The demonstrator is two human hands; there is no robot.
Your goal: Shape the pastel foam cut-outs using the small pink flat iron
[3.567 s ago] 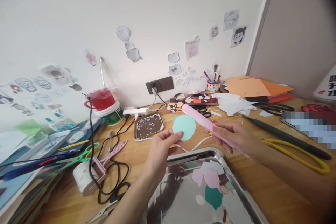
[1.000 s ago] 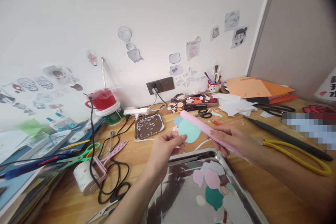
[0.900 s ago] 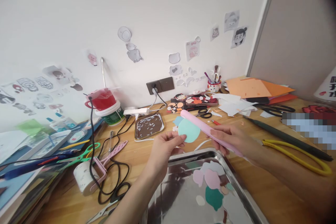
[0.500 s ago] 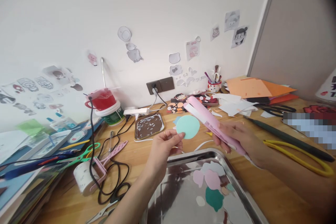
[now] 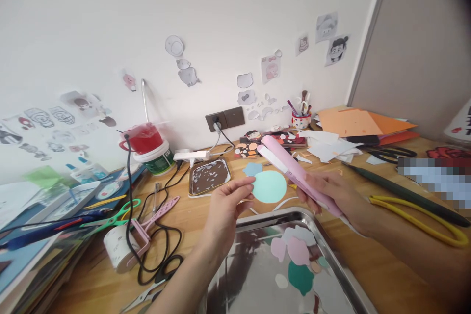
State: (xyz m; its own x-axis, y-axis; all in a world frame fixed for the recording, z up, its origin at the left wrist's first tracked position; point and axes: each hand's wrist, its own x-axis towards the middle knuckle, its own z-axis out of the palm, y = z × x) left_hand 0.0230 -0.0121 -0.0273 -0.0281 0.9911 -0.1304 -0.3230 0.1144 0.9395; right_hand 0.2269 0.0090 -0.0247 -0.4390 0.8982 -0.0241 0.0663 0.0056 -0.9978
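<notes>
A mint green oval piece [image 5: 270,187] is pinched at its left edge between the thumb and fingers of my left hand [image 5: 230,206]. Wrapped round a pink flat iron [image 5: 294,171] is my right hand [image 5: 331,196]; the iron's two plates point up and left, slightly parted, just above the oval's right side. The oval lies outside the plates. Below both hands, a metal tray [image 5: 312,221] holds a dark green piece [image 5: 300,277], pink pieces [image 5: 297,250] and several pale ones. A light blue piece [image 5: 253,169] rests on the table behind the oval.
Left of my left arm are black cables, scissors [image 5: 147,294], a white roll [image 5: 119,250] and green scissors [image 5: 117,217]. A brown-stained tray [image 5: 209,178] and power strip [image 5: 191,156] stand behind. To the right lie a yellow loop handle [image 5: 419,216] and orange sheets [image 5: 353,122].
My left hand has shifted the mint oval slightly right and down and turned it, so more of the light blue piece shows. My right hand and the iron have hardly moved.
</notes>
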